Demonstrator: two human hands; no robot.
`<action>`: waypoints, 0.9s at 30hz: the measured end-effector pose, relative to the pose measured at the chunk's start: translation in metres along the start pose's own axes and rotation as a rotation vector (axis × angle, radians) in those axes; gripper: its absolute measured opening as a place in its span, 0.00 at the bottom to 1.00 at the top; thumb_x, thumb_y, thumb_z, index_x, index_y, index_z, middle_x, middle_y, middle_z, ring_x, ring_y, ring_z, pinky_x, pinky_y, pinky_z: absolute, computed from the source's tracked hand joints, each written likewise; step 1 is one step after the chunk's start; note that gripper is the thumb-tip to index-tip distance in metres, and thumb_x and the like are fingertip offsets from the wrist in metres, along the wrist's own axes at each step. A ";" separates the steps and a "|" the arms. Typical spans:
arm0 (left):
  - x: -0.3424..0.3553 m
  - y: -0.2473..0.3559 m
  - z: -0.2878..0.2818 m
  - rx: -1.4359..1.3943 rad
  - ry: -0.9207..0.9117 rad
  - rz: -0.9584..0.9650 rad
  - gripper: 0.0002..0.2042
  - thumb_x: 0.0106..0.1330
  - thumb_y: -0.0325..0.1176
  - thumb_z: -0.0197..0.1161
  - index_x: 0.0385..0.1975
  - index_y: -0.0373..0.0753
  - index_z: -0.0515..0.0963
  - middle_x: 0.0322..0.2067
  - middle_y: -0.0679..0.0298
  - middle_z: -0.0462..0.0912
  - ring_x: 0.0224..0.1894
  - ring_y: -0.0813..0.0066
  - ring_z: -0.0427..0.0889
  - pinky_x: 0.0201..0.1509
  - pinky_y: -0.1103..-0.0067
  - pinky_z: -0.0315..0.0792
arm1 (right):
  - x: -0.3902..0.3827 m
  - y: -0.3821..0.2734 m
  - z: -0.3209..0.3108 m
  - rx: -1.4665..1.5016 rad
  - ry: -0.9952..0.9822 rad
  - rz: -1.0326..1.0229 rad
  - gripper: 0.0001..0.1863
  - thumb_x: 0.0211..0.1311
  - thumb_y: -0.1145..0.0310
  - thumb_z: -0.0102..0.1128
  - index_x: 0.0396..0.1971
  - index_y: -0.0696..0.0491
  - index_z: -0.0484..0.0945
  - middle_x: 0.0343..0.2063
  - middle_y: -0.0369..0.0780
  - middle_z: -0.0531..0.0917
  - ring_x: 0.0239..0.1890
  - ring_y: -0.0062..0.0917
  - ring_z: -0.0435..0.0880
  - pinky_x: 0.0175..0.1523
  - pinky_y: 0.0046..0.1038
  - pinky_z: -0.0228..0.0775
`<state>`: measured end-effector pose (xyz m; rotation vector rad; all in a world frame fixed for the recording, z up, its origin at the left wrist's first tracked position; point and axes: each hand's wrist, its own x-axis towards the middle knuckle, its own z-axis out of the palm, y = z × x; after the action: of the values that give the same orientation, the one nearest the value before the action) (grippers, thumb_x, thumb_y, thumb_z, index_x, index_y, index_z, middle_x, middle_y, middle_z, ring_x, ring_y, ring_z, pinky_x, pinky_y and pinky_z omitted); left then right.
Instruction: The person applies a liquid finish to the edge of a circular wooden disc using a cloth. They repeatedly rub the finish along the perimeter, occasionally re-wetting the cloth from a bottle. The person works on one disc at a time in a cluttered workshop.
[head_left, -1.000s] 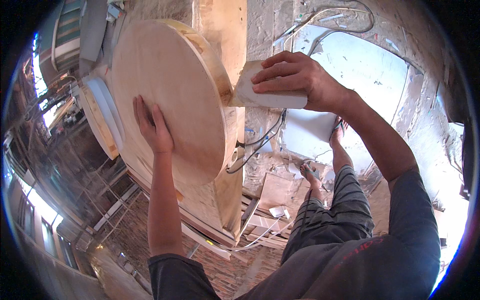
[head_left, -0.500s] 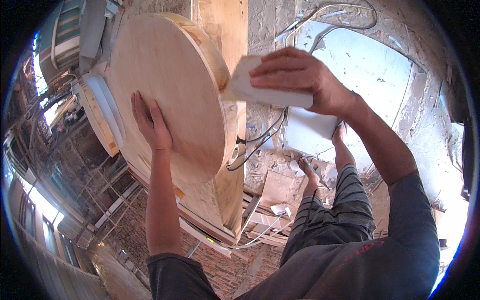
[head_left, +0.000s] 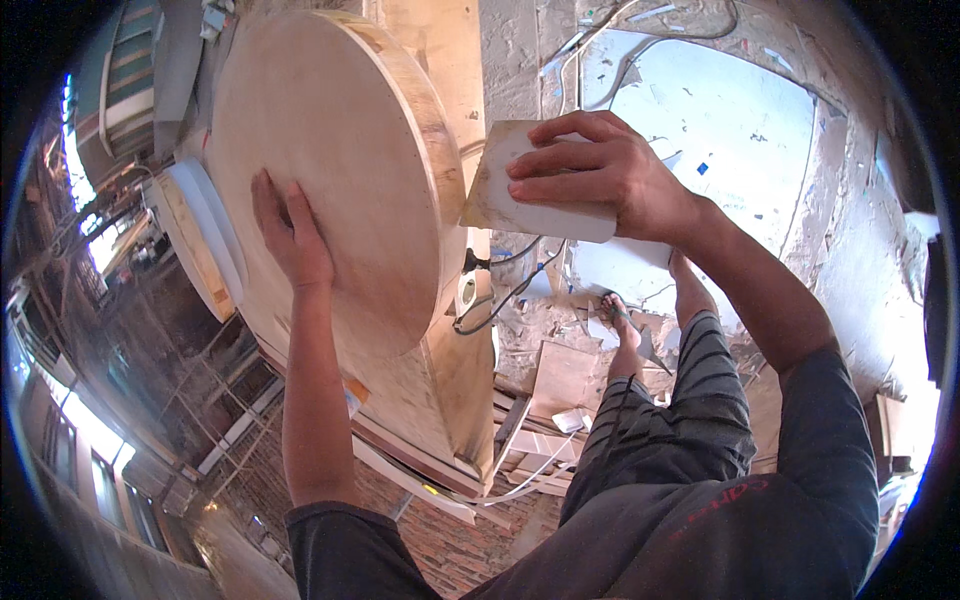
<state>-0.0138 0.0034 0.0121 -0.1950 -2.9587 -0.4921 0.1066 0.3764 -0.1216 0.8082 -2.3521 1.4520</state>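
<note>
A thick round wooden panel [head_left: 340,110] with a pale, smooth top lies on a wooden workbench [head_left: 462,405]. My left hand [head_left: 292,235] rests on its top with the fingers stretched out. Just off the panel's right edge, my right hand [head_left: 600,170] grips a flat white rectangular piece [head_left: 505,210] with rounded corners. A yellowish-brown smear runs along the side of this piece that faces the panel. Its corner comes close to the panel's curved side; whether they touch I cannot tell. My right thumb is hidden behind the white piece.
On the floor to the right lies a large white sheet [head_left: 740,120], with scraps scattered around it. Dark cables [head_left: 520,290] hang beside a round white socket [head_left: 466,290] at the bench. Another curved piece with a bluish-white face [head_left: 205,210] sits left. Wood offcuts [head_left: 562,378] lie near my feet.
My right hand has tilted the white piece, so more of its broad face and smeared side shows. My left hand stays flat on the panel. The view has shifted slightly.
</note>
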 end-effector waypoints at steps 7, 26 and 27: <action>-0.001 -0.005 0.002 -0.016 0.033 0.057 0.31 0.81 0.46 0.57 0.73 0.25 0.66 0.75 0.40 0.64 0.79 0.47 0.61 0.82 0.62 0.55 | 0.000 -0.024 0.000 0.147 0.195 0.048 0.34 0.49 0.70 0.78 0.61 0.40 0.86 0.62 0.33 0.85 0.66 0.36 0.80 0.72 0.42 0.73; 0.006 -0.003 0.004 0.077 0.043 0.107 0.38 0.80 0.56 0.52 0.73 0.24 0.65 0.75 0.39 0.65 0.78 0.45 0.63 0.82 0.62 0.53 | -0.024 -0.036 0.041 0.050 0.203 0.071 0.30 0.56 0.78 0.74 0.61 0.42 0.86 0.60 0.35 0.86 0.63 0.35 0.81 0.72 0.40 0.73; 0.007 -0.005 0.005 0.061 0.044 0.106 0.37 0.79 0.55 0.53 0.73 0.24 0.66 0.74 0.39 0.65 0.78 0.45 0.62 0.82 0.62 0.54 | -0.027 -0.037 0.042 0.047 0.198 0.074 0.31 0.55 0.78 0.74 0.61 0.42 0.86 0.60 0.35 0.87 0.64 0.35 0.81 0.72 0.39 0.73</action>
<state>-0.0215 0.0015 0.0073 -0.3280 -2.8975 -0.3863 0.1525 0.3348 -0.1272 0.5651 -2.2282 1.5447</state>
